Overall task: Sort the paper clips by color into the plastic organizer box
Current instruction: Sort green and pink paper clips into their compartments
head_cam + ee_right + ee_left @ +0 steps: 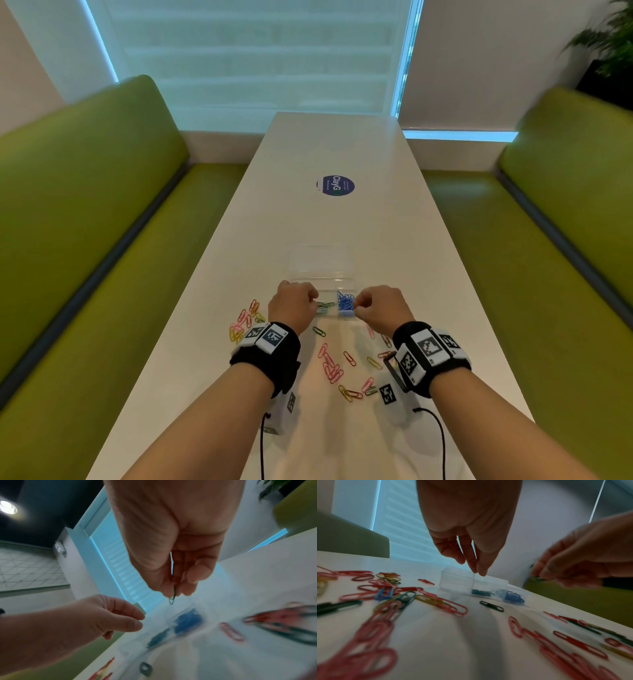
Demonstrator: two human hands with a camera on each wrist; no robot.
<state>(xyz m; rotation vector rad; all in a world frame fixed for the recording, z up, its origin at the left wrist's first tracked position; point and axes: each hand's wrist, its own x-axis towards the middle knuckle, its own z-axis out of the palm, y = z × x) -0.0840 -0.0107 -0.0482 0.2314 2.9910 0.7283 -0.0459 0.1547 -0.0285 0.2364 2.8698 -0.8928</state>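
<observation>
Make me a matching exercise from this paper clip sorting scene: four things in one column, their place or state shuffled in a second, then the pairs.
Column one:
1. blue clips
2. right hand
3. pink clips
4. round sticker

Column two:
A. loose on the table, between the forearms
B. far along the table, beyond the organizer box
C. pinching a dark green clip
D. piled in one box compartment

Pairs: 1-D, 2-C, 3-A, 4-B

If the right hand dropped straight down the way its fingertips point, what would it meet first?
Probably the organizer box, at or near the compartment of blue clips. The right hand pinches a green clip above there, though depth is unclear.
</observation>
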